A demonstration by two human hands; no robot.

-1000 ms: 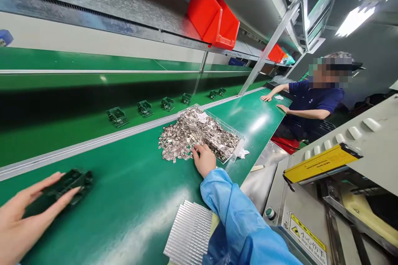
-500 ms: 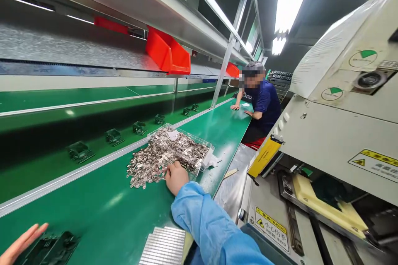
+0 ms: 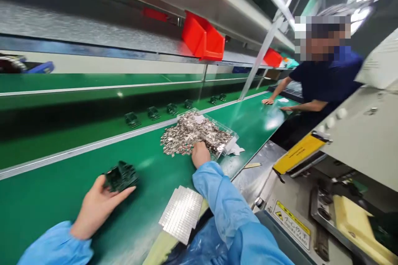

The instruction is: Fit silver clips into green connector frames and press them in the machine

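On my green table [image 3: 62, 190] I see a heap of small metal pieces [image 3: 174, 143], a clear box [image 3: 231, 145] with more of them, and white paper [image 3: 236, 150] just beside it.

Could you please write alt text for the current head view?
A person's left-hand grip holds a dark part over a green bench, while the right-hand grip is at a heap of small metallic pieces in and beside a clear tray. A co-worker is farther along.

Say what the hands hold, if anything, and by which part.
Left hand: the dark green part, gripped by its near and left sides. Right hand: at the metal pieces; whether it holds any cannot be told.
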